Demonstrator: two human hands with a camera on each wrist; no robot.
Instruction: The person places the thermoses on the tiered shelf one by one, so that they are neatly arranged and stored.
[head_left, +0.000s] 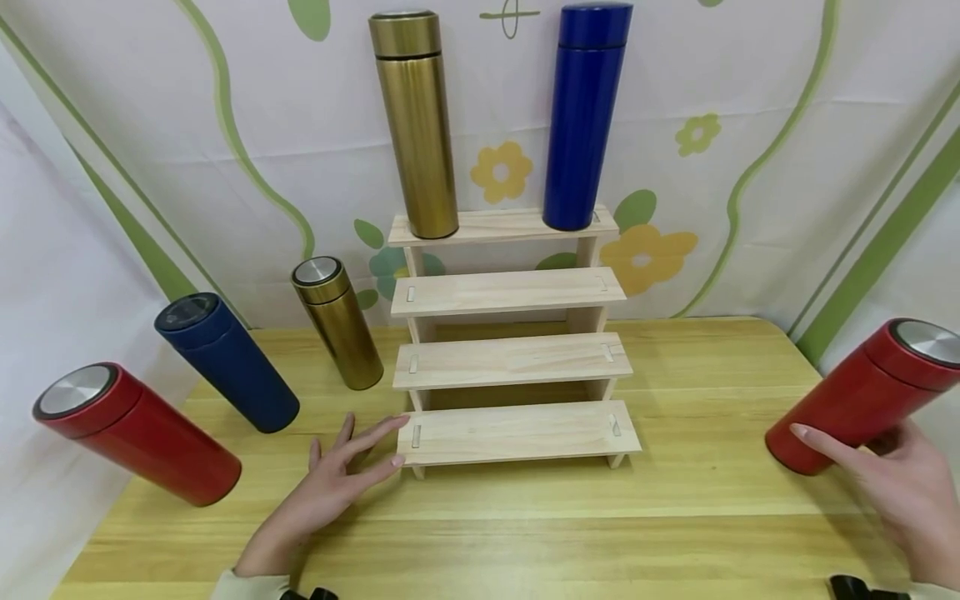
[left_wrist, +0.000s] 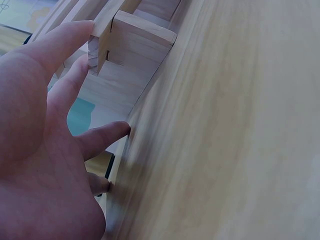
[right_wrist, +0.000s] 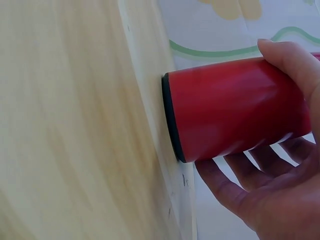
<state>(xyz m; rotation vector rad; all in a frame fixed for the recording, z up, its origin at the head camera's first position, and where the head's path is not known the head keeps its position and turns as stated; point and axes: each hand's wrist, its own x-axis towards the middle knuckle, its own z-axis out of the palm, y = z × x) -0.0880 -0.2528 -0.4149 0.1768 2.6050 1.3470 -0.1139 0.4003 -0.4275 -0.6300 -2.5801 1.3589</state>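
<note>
On the right side of the table, my right hand (head_left: 896,483) grips a red thermos flask (head_left: 847,400) with a silver-topped lid. The right wrist view shows its black base (right_wrist: 172,120) right at the tabletop, thumb on one side and fingers round the other. My left hand (head_left: 337,479) has its fingers spread, with thumb and index fingertip at the left end of the lowest step of a wooden tiered stand (head_left: 517,433). In the left wrist view its other fingertips reach down to the tabletop. A tall gold flask (head_left: 418,133) and a tall blue flask (head_left: 585,125) stand on the top step.
Left of the stand, a short gold flask (head_left: 341,329), a dark blue flask (head_left: 232,362) and another red flask (head_left: 142,433) stand on the wooden table (head_left: 480,542). A flower-patterned cloth (head_left: 300,125) hangs behind the stand and along both sides.
</note>
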